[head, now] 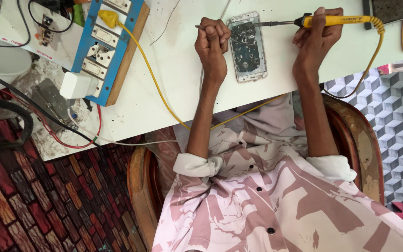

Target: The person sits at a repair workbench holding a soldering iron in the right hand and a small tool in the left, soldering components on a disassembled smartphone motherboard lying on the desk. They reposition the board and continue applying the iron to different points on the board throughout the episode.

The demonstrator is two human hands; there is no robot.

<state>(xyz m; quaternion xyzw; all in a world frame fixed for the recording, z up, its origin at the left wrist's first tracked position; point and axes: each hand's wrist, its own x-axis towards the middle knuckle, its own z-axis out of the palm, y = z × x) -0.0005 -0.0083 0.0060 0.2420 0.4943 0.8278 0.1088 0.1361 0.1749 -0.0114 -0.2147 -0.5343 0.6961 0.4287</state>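
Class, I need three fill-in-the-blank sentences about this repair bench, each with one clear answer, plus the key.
1. The right hand holds a soldering iron with a ____ handle.
2. The opened phone lies between the two ____.
3. The left hand pinches a thin ____ at the phone's left edge.

Missing words: yellow; hands; wire

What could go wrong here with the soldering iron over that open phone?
The soldering iron in the right hand has its tip over the opened phone, so lingering could scorch nearby parts. The left hand pinches thin wire beside the tip; fingers could get burned. The yellow cord crosses the table and could snag.
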